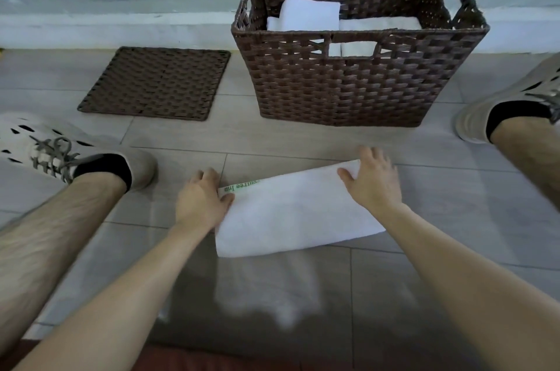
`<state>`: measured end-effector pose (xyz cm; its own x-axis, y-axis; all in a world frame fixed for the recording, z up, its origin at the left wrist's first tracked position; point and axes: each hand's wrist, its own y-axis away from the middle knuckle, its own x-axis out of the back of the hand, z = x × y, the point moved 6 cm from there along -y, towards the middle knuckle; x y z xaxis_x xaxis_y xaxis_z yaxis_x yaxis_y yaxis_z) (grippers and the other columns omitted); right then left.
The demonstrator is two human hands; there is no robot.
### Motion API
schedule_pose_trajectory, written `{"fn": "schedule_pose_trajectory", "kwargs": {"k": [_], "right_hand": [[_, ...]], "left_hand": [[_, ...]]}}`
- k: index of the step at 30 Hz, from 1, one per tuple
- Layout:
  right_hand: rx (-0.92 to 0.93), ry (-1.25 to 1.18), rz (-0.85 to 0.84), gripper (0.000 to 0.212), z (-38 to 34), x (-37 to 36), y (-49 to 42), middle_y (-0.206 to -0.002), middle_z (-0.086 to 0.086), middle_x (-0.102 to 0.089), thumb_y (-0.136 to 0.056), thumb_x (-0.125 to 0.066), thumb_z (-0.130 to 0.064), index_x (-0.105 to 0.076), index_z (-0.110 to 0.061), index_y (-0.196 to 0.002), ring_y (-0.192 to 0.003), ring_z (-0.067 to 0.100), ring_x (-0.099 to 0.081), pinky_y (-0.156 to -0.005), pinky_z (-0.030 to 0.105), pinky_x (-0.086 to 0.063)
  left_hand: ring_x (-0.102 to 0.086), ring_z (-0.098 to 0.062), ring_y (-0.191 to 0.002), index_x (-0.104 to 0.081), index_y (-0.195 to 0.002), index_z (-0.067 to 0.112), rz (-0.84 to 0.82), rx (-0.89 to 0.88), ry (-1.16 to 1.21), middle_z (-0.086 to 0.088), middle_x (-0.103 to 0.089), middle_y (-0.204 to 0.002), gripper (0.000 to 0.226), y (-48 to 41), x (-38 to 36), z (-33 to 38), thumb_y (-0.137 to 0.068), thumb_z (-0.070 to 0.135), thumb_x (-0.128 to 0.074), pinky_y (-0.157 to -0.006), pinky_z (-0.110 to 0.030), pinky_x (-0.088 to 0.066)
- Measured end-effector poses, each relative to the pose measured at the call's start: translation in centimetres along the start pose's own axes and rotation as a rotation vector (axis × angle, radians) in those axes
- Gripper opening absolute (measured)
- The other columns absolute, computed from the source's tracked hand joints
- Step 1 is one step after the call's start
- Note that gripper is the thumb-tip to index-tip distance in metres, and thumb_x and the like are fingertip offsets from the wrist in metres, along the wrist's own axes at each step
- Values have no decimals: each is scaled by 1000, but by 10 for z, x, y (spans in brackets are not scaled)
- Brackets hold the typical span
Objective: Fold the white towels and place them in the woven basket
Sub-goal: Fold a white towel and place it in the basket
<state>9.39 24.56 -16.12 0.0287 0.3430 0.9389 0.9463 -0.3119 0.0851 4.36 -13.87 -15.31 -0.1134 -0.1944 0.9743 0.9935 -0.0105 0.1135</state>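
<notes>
1. Folding is under way: the white terry towel (297,213), apparently already doubled into a strip, lies on the grey tiled floor (439,194), near the brown woven basket (357,34).
2. The left hand (200,200) pinches its left end, thumb on top. The right hand (374,181) rests spread on the far right corner.
3. Next, probably, one end is carried over the other, with the edges matched.
4. The left fingertips are hidden, the green lettering (239,187) is cut off, and the folded white towels (309,14) in the basket can't be counted.

Floor layout, towel between both feet.
Towel (297,213) on floor, nearest; left hand (201,200) at its left end, right hand (374,182) on its far right corner. Basket (348,91) behind, folded towels (309,14) inside; mat (154,82) left of basket.
</notes>
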Motion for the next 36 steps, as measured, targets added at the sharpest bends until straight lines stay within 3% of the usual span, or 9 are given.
{"fn": "schedule_pose_trajectory", "kwargs": {"k": [3,7,11,17,23,27,30,33,36], "right_hand": [[-305,-50,-5,82,31,2,31,-134,14,-59,-89,-59,-76,-52,-8,-134,-126,37,-54,-105,52,-47],[-519,-152,-197,99,50,-6,47,-124,14,-66,-78,-64,-85,-51,-3,-131,-119,38,-61,-93,45,-53],[-540,-217,-377,75,53,-5,43,-94,4,-65,-79,-81,-68,-63,-4,-114,-98,31,-64,-76,36,-50],[-484,-175,-372,38,48,-5,41,-89,8,-70,-86,-76,-43,-68,-6,-91,-75,24,-62,-62,34,-48],[-614,-207,-543,65,48,4,51,-98,8,-65,-83,-77,-68,-57,-8,-102,-93,31,-63,-82,36,-53],[-747,-297,-568,63,65,5,79,-81,7,-60,-81,-80,-65,-63,-8,-100,-64,24,-56,-60,29,-43],[-851,-701,-377,45,68,-1,90,-85,9,-74,-81,-89,-42,-69,-6,-99,-60,20,-69,-49,24,-50],[-995,-1126,-272,45,53,-13,97,-103,13,-75,-74,-96,-30,-70,-11,-105,-88,32,-76,-75,44,-66],[-984,-1188,-226,42,44,-13,102,-105,14,-78,-74,-96,-20,-73,-6,-107,-93,33,-77,-82,48,-66]], "left_hand": [[-57,-39,-131,-64,-136,16,306,-343,-11,-12,-61,-140,42,36,-1,40,-98,35,-69,-106,-53,-45],[-21,-32,-164,-27,-170,31,-13,-475,-112,-8,-25,-177,68,67,-71,72,-110,62,-30,-130,-61,-17],[-17,-29,-165,-16,-172,35,-56,-450,-166,-6,-21,-178,68,55,-82,66,-110,65,-16,-131,-59,-13],[-14,-30,-166,-23,-171,28,-3,-338,-184,-15,-23,-177,74,40,-66,39,-109,65,-8,-133,-57,-8],[2,-31,-167,-16,-173,32,-3,-714,-177,-10,-6,-181,69,100,-84,117,-112,63,-25,-130,-63,-12],[6,-30,-167,-11,-173,34,-15,-716,-217,-10,-1,-181,72,97,-97,117,-111,68,-24,-130,-65,-10],[4,-30,-167,-11,-173,36,-7,-782,-212,-10,-1,-181,67,96,-95,117,-112,63,-22,-130,-65,-11],[7,-28,-167,-7,-172,38,-33,-813,-229,-9,3,-181,64,97,-99,118,-113,61,-17,-131,-64,-7],[-6,-30,-167,-25,-170,38,-8,-784,-212,-11,-11,-180,58,95,-85,117,-114,54,-25,-132,-59,-10]]}}
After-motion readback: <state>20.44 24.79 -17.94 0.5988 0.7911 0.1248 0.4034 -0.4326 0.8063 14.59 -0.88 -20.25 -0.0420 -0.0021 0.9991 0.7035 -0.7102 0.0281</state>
